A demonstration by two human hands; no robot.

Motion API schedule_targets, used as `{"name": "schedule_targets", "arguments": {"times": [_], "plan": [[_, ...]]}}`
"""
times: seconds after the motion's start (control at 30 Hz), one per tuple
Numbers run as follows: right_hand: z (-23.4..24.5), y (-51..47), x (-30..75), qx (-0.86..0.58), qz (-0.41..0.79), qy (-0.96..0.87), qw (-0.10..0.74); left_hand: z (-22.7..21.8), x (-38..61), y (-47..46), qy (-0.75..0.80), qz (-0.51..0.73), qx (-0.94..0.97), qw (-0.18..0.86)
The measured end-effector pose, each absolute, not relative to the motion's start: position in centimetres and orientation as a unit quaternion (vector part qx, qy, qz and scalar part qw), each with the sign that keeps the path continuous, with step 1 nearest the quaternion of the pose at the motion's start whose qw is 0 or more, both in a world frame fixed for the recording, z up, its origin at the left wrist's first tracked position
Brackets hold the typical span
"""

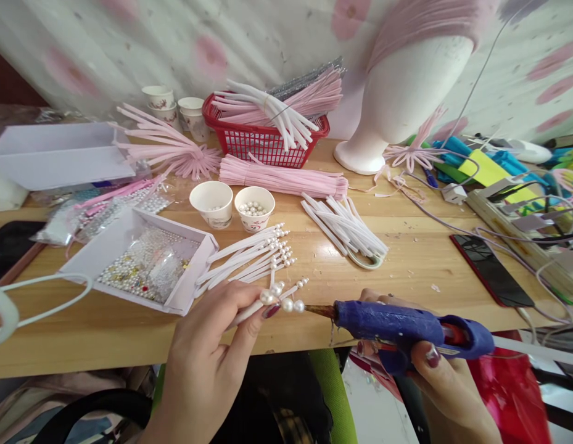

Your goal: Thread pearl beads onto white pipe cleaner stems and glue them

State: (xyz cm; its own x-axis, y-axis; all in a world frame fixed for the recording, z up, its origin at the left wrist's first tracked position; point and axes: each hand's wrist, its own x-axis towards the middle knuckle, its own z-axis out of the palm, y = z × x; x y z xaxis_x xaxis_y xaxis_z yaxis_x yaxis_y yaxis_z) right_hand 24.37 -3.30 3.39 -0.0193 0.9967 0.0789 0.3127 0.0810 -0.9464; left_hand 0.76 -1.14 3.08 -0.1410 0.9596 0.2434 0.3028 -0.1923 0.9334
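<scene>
Between the thumb and fingers of my left hand (216,345) is a bunch of white pipe cleaners (245,315) with pearl beads (288,304) at their tips. My right hand (438,376) is wrapped round a blue hot glue gun (392,322), a white glue stick (536,349) sticking out of its back. The gun's brown nozzle (321,310) points left, at or very close to the outermost pearl; I cannot tell if they touch. Just beyond my left hand lie several more pearl-tipped white pipe cleaners (240,256) on the wooden table (406,271).
Two paper cups (211,200) stand mid-table, the right one holding pearls (253,209). A white box (193,290) of beads is at left. Behind are pink pipe cleaners (281,176), a red basket (267,148) and a foam head (397,92). A phone (492,268) and power strip (522,228) lie right.
</scene>
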Motion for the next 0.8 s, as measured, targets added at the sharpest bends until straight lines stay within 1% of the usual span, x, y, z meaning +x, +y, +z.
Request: {"name": "schedule_targets", "arguments": {"times": [0.1, 0.13, 0.33, 0.43, 0.63, 0.8], "plan": [[2.9, -3.3, 25.1, -0.488, 0.464, -0.602, 0.429, 3.0, 0.7, -1.0, 0.536, 0.520, 0.584, 0.318], [2.8, -3.3, 25.4, -0.486, 0.469, -0.600, 0.429, 2.9, 0.6, -1.0, 0.534, 0.518, 0.588, 0.315], [2.5, -3.4, 26.0, -0.459, 0.474, -0.608, 0.441, 2.0, -0.1, -0.9, 0.500, 0.494, 0.670, 0.239], [2.5, -3.5, 26.0, -0.453, 0.477, -0.606, 0.447, 1.8, -0.4, -1.0, 0.491, 0.484, 0.691, 0.217], [2.4, -3.6, 26.2, -0.447, 0.497, -0.603, 0.435, 1.9, -0.4, -1.0, 0.499, 0.481, 0.689, 0.212], [2.0, -3.6, 26.1, -0.445, 0.485, -0.603, 0.451, 1.8, -0.2, -1.0, 0.484, 0.489, 0.695, 0.210]]}}
